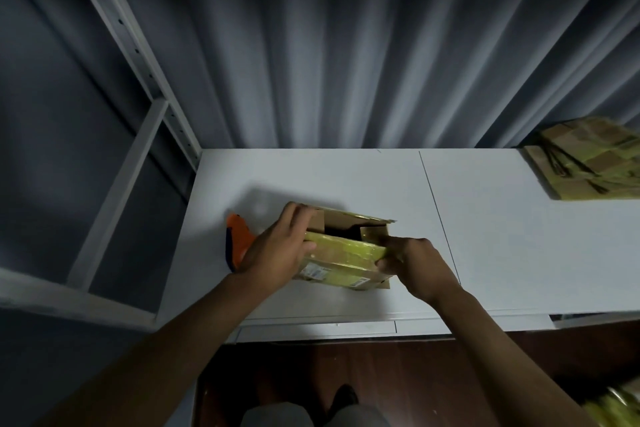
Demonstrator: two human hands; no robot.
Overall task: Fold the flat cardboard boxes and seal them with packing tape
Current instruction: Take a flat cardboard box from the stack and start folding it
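- Sitting on the white table [485,236], the cardboard box [341,258] is showing open top flaps.
- Left hand [280,246] is grasping its left end; right hand [414,265] is pinching the near flap's right edge.
- An orange tape dispenser [237,239] is lying just left of it.

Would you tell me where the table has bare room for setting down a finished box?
Bare: between the box and the flat cardboard stack, and behind the box toward the curtain. Crowded: the box's left, by the orange tape dispenser.

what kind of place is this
Probably a small packing station or storeroom: a white worktable set in grey metal shelving, a stack of flattened brown cardboard boxes, and an orange tape dispenser beside the half-folded taped box.
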